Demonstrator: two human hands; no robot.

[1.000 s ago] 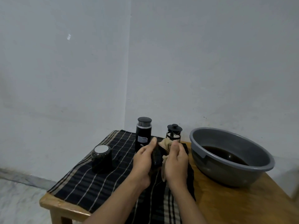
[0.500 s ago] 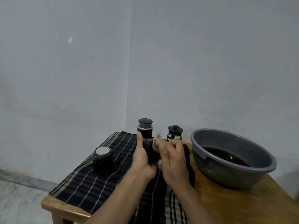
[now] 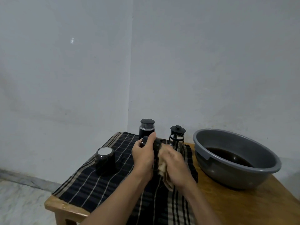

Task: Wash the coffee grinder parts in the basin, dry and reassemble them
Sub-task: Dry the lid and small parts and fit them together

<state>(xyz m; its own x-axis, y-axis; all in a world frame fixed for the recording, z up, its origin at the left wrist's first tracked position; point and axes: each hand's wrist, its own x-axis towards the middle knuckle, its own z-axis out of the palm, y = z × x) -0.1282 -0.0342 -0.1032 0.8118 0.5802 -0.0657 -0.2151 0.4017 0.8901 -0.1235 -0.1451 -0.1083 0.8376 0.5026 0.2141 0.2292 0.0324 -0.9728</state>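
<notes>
A: Head view; hands?
B: I see the left hand [image 3: 142, 157] gripping a dark grinder part [image 3: 157, 143], thumb up along it; right hand [image 3: 176, 163] clutching a beige rag [image 3: 162, 167] against the part's near end; both over the striped cloth [image 3: 90, 181], mid-table.
A: Rest?
B: Grey basin [image 3: 227, 177] on the right of the wooden table [image 3: 243, 205], dark water inside; black grinder body [image 3: 146, 128] and french press [image 3: 177, 138] just beyond the hands; dark cup [image 3: 105, 159] with a pale top, left on the cloth.

Both hands [image 3: 142, 157] [image 3: 175, 161] around grinder part [image 3: 157, 144], cloth [image 3: 162, 168]
</notes>
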